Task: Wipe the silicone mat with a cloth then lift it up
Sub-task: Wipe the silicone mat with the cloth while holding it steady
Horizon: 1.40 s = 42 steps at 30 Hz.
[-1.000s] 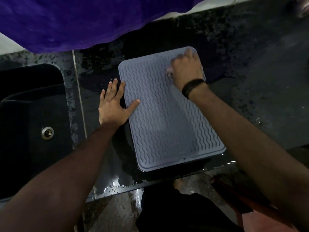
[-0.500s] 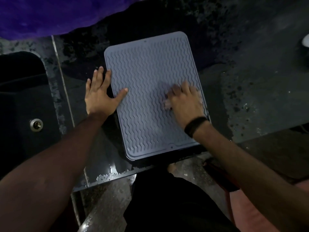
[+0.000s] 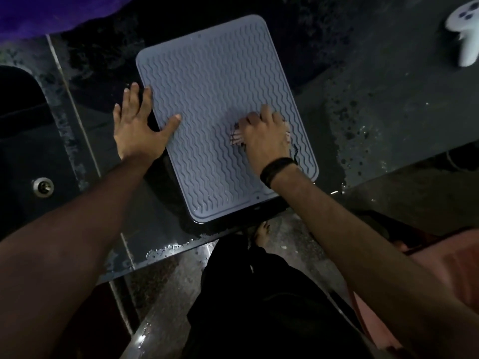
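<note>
Right fingers [image 3: 267,114]: curled down over a small bunched cloth [image 3: 237,136], pressing it onto the silicone mat [image 3: 215,99].
Right hand [image 3: 264,138]: on the mat's right half, nearer the front edge; dark band [image 3: 278,169] on the wrist.
Left fingers [image 3: 134,95]: straight and spread, flat on the counter [image 3: 363,99] just beside the mat's left edge.
Left hand [image 3: 137,125]: thumb lies across the mat's left border; it grips nothing.
Silicone mat: grey, wavy ribs, rounded corners, lying flat; its front edge sits close to the counter's front edge, slightly skewed to it.
Open room, right: bare dark wet counter from the mat's right edge out to a white controller [image 3: 464,35] near the far right corner, well apart.
Open room, left: a narrow strip of counter, then the sink [image 3: 23,141] with its drain [image 3: 43,187].
Open room, far: a short band of counter, then purple fabric [image 3: 51,14] overhanging the far left.
Front edge: water droplets along it.
Writing: none legible on mat, cloth or controller.
</note>
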Motion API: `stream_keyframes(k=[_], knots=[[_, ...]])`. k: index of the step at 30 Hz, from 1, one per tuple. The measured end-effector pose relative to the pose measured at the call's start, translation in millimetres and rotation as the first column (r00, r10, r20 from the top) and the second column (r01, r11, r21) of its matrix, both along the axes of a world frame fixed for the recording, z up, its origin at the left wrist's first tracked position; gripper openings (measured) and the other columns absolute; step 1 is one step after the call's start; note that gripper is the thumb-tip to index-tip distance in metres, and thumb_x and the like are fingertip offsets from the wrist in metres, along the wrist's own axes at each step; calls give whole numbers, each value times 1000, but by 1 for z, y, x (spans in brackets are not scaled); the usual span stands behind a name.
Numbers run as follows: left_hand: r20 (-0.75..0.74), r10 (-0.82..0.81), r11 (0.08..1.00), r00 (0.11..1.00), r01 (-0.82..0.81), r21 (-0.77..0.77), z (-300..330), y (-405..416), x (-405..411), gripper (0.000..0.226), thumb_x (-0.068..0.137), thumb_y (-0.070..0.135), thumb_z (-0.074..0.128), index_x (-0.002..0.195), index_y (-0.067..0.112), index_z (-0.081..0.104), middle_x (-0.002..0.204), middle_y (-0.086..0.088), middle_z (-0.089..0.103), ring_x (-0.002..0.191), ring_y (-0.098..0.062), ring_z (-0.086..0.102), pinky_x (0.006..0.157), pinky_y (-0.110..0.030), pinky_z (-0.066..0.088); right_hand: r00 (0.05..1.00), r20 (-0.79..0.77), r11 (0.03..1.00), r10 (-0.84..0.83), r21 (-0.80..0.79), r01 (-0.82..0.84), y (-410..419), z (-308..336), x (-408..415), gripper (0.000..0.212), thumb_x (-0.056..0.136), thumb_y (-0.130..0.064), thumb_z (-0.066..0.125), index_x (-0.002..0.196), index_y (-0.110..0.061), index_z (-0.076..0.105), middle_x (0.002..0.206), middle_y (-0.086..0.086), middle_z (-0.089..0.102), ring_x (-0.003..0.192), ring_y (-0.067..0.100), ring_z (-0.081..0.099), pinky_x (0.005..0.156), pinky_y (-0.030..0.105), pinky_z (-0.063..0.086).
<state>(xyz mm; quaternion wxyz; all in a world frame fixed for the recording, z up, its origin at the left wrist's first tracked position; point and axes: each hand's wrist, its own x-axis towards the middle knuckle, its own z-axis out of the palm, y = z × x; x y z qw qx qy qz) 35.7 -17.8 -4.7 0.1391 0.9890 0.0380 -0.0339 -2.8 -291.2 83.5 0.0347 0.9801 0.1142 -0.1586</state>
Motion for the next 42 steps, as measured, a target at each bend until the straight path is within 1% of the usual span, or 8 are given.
stream_keyframes(k=[6, 9, 15, 21, 26, 32, 40, 42], knots=[[-16, -10, 1000, 1000, 10, 4, 4, 0, -1, 96, 89, 88, 29, 163, 28, 17, 172, 0, 8, 158, -16, 1, 128, -42, -1, 1000, 7, 1000, 23, -15, -23, -34, 10, -76, 47, 81, -19, 36, 124, -14, 56, 128, 7, 55, 115, 31, 44, 92, 43, 34], [-5, -21, 1000, 1000, 21, -13, 5, 0, -1, 96, 90, 86, 30, 163, 26, 18, 172, -3, 9, 158, -19, 3, 128, -43, 0, 998, -63, 995, 7, -95, -13, -47, 15, -104, 43, 83, -15, 48, 126, -18, 54, 129, 3, 54, 115, 29, 44, 91, 42, 37], [13, -26, 999, 1000, 26, -22, 2, 1, -2, 94, 90, 85, 34, 163, 26, 20, 172, -4, 12, 158, -20, 5, 128, -45, 1, 1000, -2, 996, -31, -79, 30, -23, 16, -73, 35, 81, -22, 62, 116, -19, 62, 120, 3, 61, 113, 28, 43, 91, 41, 38], [19, -36, 999, 999, 36, -14, -1, 3, 0, 95, 90, 85, 32, 162, 26, 20, 171, -5, 12, 158, -20, 5, 127, -44, 1, 999, -6, 995, 46, -93, -46, -12, 6, -78, 44, 83, -21, 59, 127, -16, 53, 129, 7, 54, 117, 30, 43, 94, 43, 39], [12, -40, 999, 999, 40, -29, -4, 4, 2, 96, 90, 86, 31, 162, 25, 18, 171, -5, 12, 158, -20, 5, 127, -46, 2, 999, -39, 992, 37, -118, -41, -38, 18, -126, 45, 84, -16, 35, 124, -17, 55, 127, 6, 56, 111, 29, 48, 89, 42, 41], [-8, -49, 998, 999, 49, -40, -1, 4, 0, 95, 90, 86, 32, 162, 25, 19, 171, -5, 11, 158, -21, 5, 127, -46, 1, 999, -38, 995, 17, -101, -21, -35, 21, -106, 34, 85, -21, 52, 118, -19, 58, 121, 2, 58, 115, 27, 41, 90, 40, 37], [-32, -35, 999, 999, 34, -36, 8, 0, -4, 96, 89, 85, 31, 163, 26, 18, 172, -6, 10, 158, -22, 5, 128, -45, 1, 994, -4, 991, 111, -77, -111, -24, 6, -73, 41, 89, -34, 53, 126, -16, 54, 126, 5, 55, 116, 27, 42, 91, 41, 36], [-43, -28, 999, 999, 26, -38, 12, -2, -5, 96, 89, 84, 33, 163, 25, 19, 172, -6, 10, 158, -22, 5, 128, -45, 0, 990, -3, 987, 143, -74, -142, -39, 6, -89, 37, 92, -25, 43, 126, -15, 52, 129, 6, 53, 116, 28, 43, 90, 42, 37]])
